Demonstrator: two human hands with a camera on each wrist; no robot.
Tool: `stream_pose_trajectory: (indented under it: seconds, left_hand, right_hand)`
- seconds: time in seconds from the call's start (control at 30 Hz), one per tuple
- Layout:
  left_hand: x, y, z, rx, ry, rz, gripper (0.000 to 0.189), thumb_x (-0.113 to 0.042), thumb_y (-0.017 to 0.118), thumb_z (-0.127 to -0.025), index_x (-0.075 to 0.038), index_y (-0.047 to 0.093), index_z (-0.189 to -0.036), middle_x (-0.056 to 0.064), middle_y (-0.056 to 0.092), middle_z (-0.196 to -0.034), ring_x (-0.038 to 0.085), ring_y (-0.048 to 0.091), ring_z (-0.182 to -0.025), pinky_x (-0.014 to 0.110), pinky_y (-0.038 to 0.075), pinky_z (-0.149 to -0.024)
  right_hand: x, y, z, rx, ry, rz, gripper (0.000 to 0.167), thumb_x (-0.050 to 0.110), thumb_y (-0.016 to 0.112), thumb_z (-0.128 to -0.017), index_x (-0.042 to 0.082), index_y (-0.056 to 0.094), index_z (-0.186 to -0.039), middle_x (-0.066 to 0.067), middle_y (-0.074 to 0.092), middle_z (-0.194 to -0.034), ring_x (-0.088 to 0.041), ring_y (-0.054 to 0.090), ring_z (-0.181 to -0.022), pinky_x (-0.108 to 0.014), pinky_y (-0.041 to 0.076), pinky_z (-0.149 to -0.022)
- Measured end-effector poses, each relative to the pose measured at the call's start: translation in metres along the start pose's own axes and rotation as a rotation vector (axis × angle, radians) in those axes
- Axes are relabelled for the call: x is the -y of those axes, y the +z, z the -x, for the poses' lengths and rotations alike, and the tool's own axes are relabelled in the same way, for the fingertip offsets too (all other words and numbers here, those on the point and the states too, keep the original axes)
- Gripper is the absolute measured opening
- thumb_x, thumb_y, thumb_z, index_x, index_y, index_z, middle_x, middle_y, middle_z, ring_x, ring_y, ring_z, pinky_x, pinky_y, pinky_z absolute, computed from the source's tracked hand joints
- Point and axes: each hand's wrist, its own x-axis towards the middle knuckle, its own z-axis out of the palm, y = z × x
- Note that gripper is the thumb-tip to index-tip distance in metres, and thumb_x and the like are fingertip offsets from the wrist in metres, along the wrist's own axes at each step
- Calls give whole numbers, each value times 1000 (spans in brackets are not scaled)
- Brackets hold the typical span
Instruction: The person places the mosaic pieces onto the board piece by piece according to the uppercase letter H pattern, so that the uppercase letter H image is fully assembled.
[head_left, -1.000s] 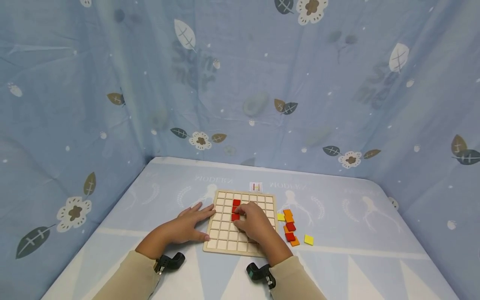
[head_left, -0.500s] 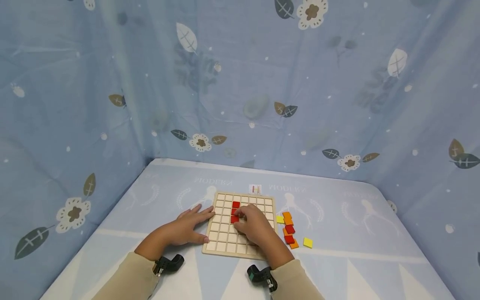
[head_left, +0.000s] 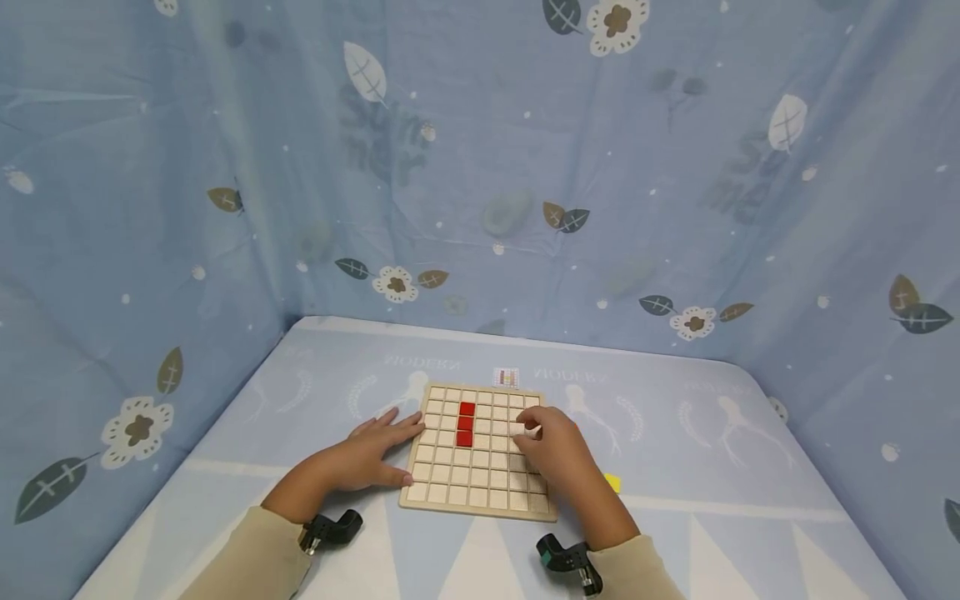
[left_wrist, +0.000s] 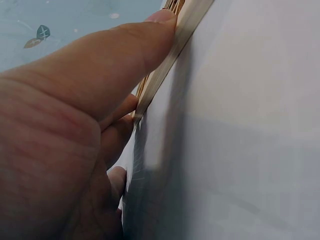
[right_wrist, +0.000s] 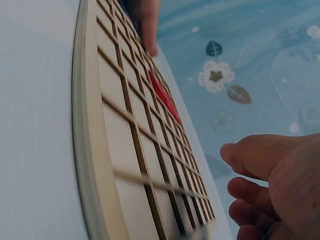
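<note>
A wooden grid board (head_left: 459, 477) with square cells lies on the table, and in the head view red square tiles (head_left: 465, 423) form a short column in its upper left part. My left hand (head_left: 369, 457) rests at the board's left edge, fingers spread. In the left wrist view its thumb (left_wrist: 145, 47) touches the board's edge (left_wrist: 162, 70). Over the board's right side hovers my right hand (head_left: 558, 454), fingers loosely bent. The right wrist view shows a gap between thumb and fingers of the right hand (right_wrist: 280, 185), and nothing held is visible there.
Part of a yellow tile (head_left: 613, 482) shows beside the right forearm, which covers the area right of the board. A small card with a coloured grid (head_left: 506, 377) lies behind the board. Patterned blue cloth (head_left: 480, 167) surrounds the table.
My right hand has left the red tiles and moved right, now covering the loose orange and red tiles. The red column is fully in view. My left hand stays at the board's edge.
</note>
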Motion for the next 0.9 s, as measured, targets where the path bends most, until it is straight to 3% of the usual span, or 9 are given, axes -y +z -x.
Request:
stream_pose_trajectory:
  seconds: [0.23,0.47,0.77,0.9]
  left_hand:
    - [2,2,0,0,8,2,93,-49,81,-89,-20,36,-165,0,20,-176,43,2,-162,72,5,-124]
    - [2,-1,1,11,20,-4,93,-50,80,-90,-20,34,-166,1,20,-176,44,2,-162,72,5,-124]
    - [2,-3,1,14,30,-3,93,-50,80,-91,-19,34,-166,3,20,-176,45,1,-162,72,5,-123]
    - [2,-1,1,10,24,-4,93,-50,80,-90,-19,35,-166,1,20,-176,43,1,-162,71,5,-124]
  right_hand:
    - [-26,-25,12,-40,86,99,32,21,80,-94,13,72,-124,-4,68,-117,-22,65,-103,-42,58,-84]
    - [-45,-40,16,-30,197,137,40,24,82,-92,9,71,-127,-9,67,-120,-25,61,-102,-45,58,-91]
    - [-59,-43,23,9,191,191,33,30,85,-88,10,72,-111,-6,65,-107,-24,57,-94,-46,55,-89]
    - [-61,-42,26,39,176,183,38,32,88,-86,9,71,-112,-4,65,-107,-22,57,-96,-47,55,-93]
